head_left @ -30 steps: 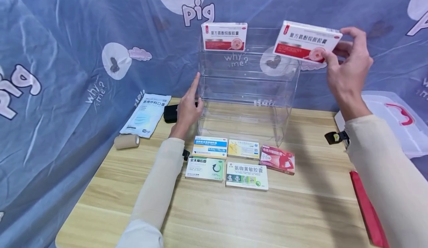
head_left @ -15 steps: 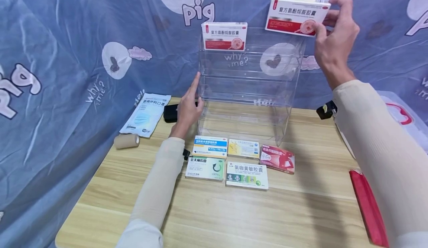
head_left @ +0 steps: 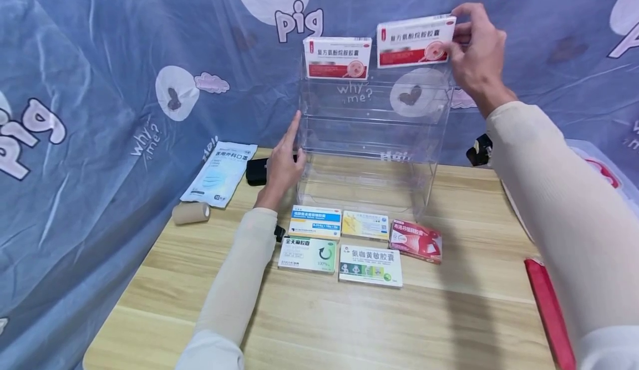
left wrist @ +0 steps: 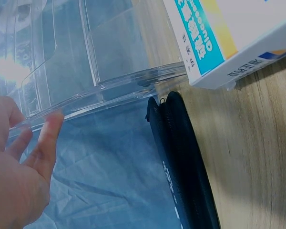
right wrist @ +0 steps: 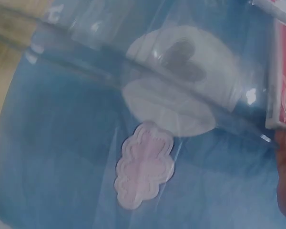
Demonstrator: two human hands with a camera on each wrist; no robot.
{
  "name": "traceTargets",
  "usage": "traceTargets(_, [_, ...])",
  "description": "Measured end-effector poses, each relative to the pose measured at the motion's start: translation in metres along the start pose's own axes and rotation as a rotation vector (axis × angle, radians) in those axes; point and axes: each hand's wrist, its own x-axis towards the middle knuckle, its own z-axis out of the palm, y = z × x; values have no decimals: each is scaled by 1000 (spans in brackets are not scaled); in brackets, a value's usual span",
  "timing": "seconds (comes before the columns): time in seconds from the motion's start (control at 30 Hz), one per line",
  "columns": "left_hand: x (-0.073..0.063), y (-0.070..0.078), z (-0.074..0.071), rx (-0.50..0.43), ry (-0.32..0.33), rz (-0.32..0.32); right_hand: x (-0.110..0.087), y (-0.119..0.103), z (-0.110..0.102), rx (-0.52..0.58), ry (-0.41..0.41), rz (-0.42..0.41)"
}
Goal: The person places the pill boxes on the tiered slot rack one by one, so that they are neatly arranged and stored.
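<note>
My right hand [head_left: 479, 54] pinches a red-and-white medicine box [head_left: 414, 40] by its right end, at the top tier of a clear stepped display rack [head_left: 369, 121]. The box is slightly tilted, its left end lower. A matching medicine box [head_left: 337, 59] stands on the same tier to its left, with a narrow gap between them. With straight fingers, my left hand [head_left: 283, 170] rests against the rack's left side; the left wrist view shows its fingertips [left wrist: 53, 119] along the clear edge. Only part of the held box and hand shows in the right wrist view.
Several medicine boxes lie flat before the rack, among them a green-and-white box [head_left: 370, 265] and a red box [head_left: 415, 241]. Left are a mask packet [head_left: 219, 173], a tan roll [head_left: 191, 213] and a black zip case [left wrist: 183, 157]. A red strip [head_left: 549, 312] lies right.
My right hand has carried the box left, first up and then down to the rack's top tier, turning it from one tilt to the other. The left hand stays at the rack's side.
</note>
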Motion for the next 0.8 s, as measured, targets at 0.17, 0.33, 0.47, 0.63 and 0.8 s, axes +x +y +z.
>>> traceTargets(0.17, [2, 1, -2, 4, -5, -10, -3, 1, 0, -124, -90, -23])
traceTargets(0.33, [1, 1, -3, 1, -15, -19, -4, -2, 3, -158, -146, 5])
traceTargets(0.47, [-1, 2, -3, 2, -3, -17, -7, -2, 6, -225, -153, -79])
traceTargets(0.63, [0, 2, -3, 5, 11, 3, -12, -1, 9, -333, -152, -142])
traceTargets(0.8, [0, 2, -2, -2, 5, 11, -16, -1, 8, -361, -185, -97])
